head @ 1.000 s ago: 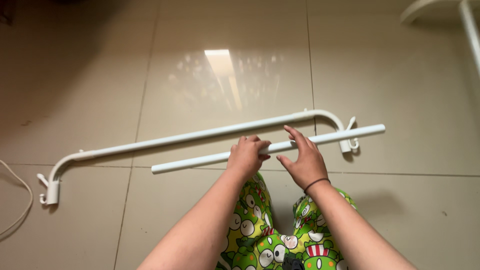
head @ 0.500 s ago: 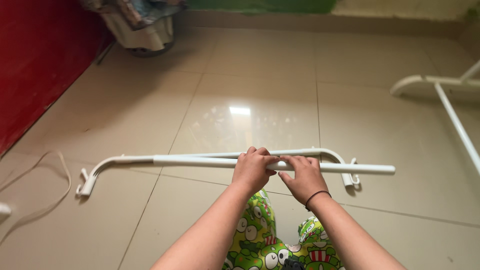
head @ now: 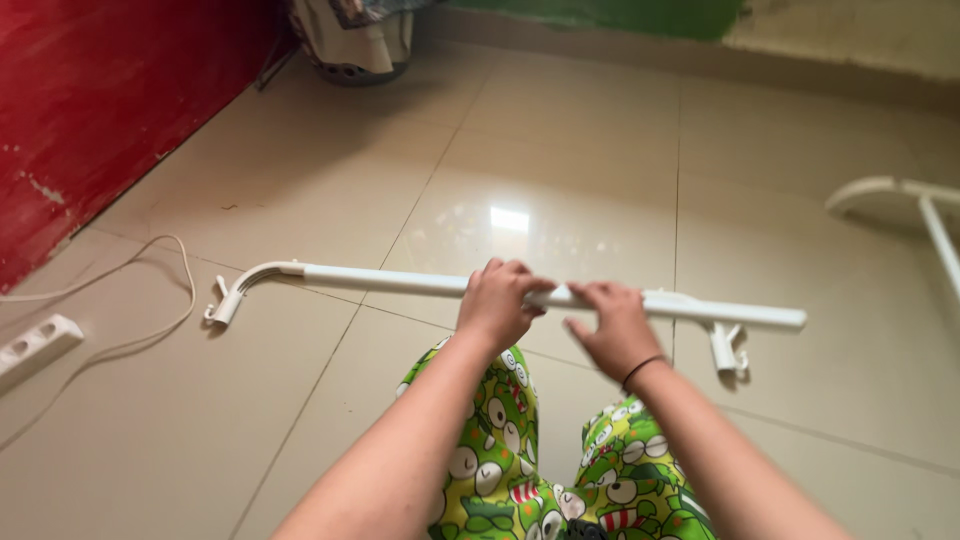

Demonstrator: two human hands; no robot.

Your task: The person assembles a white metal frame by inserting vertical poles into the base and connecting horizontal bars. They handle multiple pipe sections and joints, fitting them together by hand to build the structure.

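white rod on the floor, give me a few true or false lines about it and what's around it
1. Both hands grip the white rod. True: left hand, right hand.
2. The rod stands upright against the wall. False: it lies level, low over the tiled floor.
3. A power strip lies at the left. True.
4. The wall at the left is blue. False: the wall is red.
5. The person wears plain black trousers. False: green cartoon-print trousers.

Free floor and obstructions around the white rod (head: 400, 281). Beyond it, open tile reaches the basket (head: 352, 45) at the far wall. Left of it, a cable (head: 150, 335) and power strip (head: 35, 345) cross the floor. Right of it stands a second white frame (head: 925, 210). Nearer than it, the knees (head: 500, 420) block passage.
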